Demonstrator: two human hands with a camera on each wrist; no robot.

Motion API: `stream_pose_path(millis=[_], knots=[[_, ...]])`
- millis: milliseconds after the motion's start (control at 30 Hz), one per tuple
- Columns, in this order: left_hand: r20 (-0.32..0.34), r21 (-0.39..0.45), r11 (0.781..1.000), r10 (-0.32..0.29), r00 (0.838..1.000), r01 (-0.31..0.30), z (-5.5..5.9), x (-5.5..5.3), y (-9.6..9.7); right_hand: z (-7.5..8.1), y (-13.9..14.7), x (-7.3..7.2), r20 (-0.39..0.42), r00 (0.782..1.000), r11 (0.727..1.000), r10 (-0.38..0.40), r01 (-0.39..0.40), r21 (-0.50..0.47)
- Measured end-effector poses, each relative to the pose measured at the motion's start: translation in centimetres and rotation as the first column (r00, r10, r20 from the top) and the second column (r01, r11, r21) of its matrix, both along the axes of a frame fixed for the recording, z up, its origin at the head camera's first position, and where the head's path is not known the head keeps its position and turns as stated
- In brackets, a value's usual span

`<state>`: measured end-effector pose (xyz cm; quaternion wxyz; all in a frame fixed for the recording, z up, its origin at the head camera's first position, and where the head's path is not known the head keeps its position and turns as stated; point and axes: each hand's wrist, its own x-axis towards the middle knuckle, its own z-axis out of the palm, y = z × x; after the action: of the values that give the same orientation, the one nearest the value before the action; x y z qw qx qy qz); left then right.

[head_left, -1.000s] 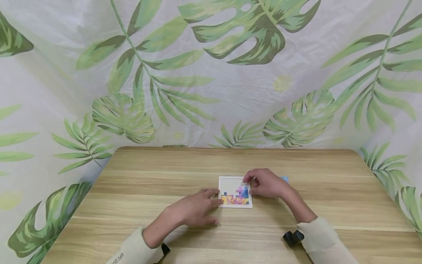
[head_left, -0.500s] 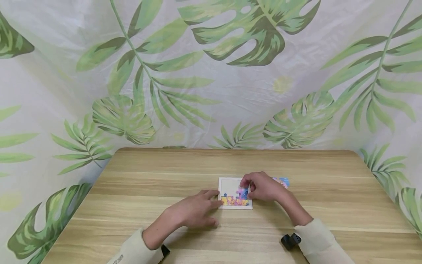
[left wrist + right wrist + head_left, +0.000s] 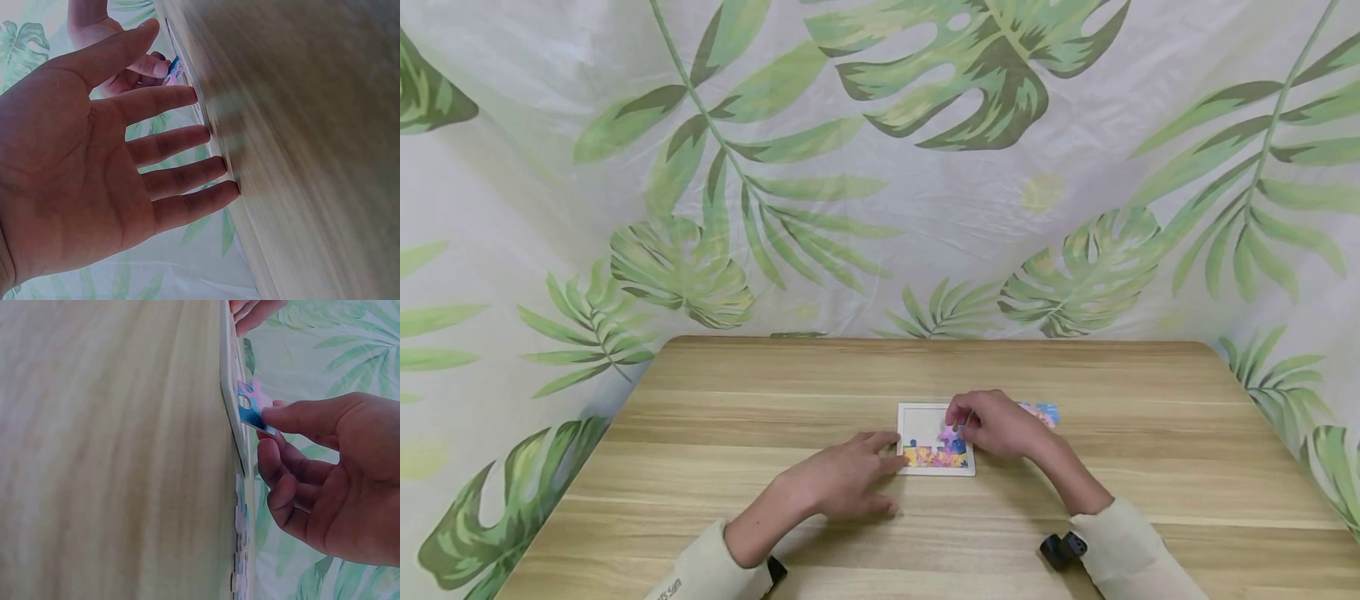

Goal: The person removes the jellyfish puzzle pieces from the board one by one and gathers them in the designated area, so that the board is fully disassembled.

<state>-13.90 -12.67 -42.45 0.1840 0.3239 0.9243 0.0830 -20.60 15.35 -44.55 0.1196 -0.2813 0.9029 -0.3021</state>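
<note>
A white-framed jigsaw puzzle tray [image 3: 936, 472] lies flat on the table. Yellow, pink and blue pieces fill its near part, and the far part shows bare white. My right hand [image 3: 997, 423] pinches a blue and pink puzzle piece [image 3: 253, 412] between thumb and finger, tilted over the tray's right side. In the right wrist view the piece's lower edge is close to the tray; whether it touches the pieces there I cannot tell. My left hand [image 3: 848, 475] rests with spread, straight fingers [image 3: 169, 144] at the tray's left edge, fingertips on its border and the table.
Several loose puzzle pieces [image 3: 1041, 413] lie right of the tray, partly hidden behind my right hand. The wooden table [image 3: 760, 375] ends at the back against a leaf-patterned cloth [image 3: 820, 167]. A black device [image 3: 1063, 550] is fixed at my right sleeve.
My right hand with the puzzle piece has moved slightly left and nearer over the tray, uncovering more of the loose pieces. My left hand stays in place.
</note>
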Motion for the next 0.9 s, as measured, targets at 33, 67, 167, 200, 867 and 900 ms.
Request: stream_pose_path(millis=[33, 67, 167, 200, 867, 900], knots=[[0.001, 0.0, 1.0, 0.001, 1.0, -0.001, 0.0, 0.0, 0.0, 0.0, 0.0, 0.0, -0.004, 1.0, 1.0, 0.0, 0.0, 0.001], [0.002, 0.0, 1.0, 0.002, 1.0, -0.002, 0.0, 0.0, 0.0, 0.0, 0.0, 0.0, -0.007, 1.0, 1.0, 0.001, -0.001, 0.0], [0.003, -0.003, 1.0, 0.002, 1.0, -0.002, 0.1, 0.0, 0.0, 0.1, 0.1, 0.0, -0.008, 1.0, 1.0, -0.001, 0.001, -0.004], [0.003, -0.003, 1.0, 0.003, 1.0, -0.003, 0.1, 0.0, 0.0, 0.1, 0.1, 0.0, -0.006, 1.0, 1.0, -0.004, 0.004, -0.007], [-0.008, 0.001, 1.0, -0.011, 1.0, 0.011, 0.2, 0.1, 0.0, 0.5, 3.0, 0.0, 0.057, 0.997, 0.996, -0.045, 0.049, -0.081], [-0.011, 0.0, 1.0, -0.013, 1.0, 0.013, 0.3, 0.1, 0.0, 0.5, 3.3, 0.0, 0.064, 0.997, 0.995, -0.046, 0.051, -0.087]])
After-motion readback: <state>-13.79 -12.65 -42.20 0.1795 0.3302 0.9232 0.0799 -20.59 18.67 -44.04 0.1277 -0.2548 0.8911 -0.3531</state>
